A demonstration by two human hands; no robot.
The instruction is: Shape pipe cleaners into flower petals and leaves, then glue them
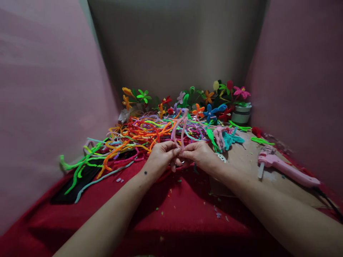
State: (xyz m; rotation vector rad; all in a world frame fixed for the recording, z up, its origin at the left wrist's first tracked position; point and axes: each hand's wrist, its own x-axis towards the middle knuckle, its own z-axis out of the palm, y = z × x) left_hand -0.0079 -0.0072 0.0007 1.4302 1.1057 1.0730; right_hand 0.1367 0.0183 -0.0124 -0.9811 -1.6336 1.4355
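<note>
Between my two hands stands a pale pink pipe cleaner (183, 130), bent into a tall narrow loop with its top pointing away from me. My left hand (163, 155) pinches its lower end with thumb and forefinger. Close against it, my right hand (197, 153) pinches the same lower end from the other side. The fingertips of both hands nearly meet, and the exact spot they grip is partly hidden. Just beyond them lies a big tangled heap of loose pipe cleaners (142, 130) in orange, red, green, purple and other colours.
Pipe-cleaner flowers (210, 112) line the back, some in a pale green pot (241, 113). A pink glue gun (288, 166) rests on a cardboard sheet (241, 167) at right. Under the heap's left side is a black flat object (77, 185). Scraps dot the red cloth (150, 221).
</note>
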